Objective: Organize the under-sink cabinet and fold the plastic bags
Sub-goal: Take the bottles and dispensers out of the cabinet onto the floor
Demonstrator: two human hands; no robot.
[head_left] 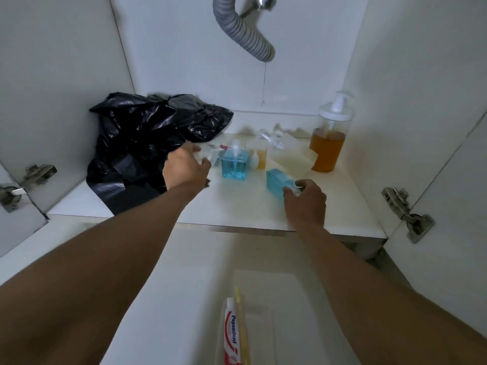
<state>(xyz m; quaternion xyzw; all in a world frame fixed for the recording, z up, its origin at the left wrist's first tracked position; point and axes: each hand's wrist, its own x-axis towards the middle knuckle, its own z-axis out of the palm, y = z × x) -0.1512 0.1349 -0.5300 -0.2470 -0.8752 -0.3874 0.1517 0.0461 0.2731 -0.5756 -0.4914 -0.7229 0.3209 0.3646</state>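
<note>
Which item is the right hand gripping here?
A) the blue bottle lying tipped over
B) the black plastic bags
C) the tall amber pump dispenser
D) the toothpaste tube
A: the right hand curls its fingers round the cap end of the blue bottle, which lies tipped on the cabinet floor.

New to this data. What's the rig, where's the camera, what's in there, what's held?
No robot here: a person's two bare hands, filmed by one wide-angle camera worn on the head, looking down into an open under-sink cabinet. On the cabinet floor lie crumpled black plastic bags at left, an upright blue pump bottle, and an amber pump dispenser at right; a grey drain hose hangs above. The right hand has its grip on a tilted blue bottle. The left hand reaches beside the bags toward something clear, too blurred to tell whether it holds it.
</note>
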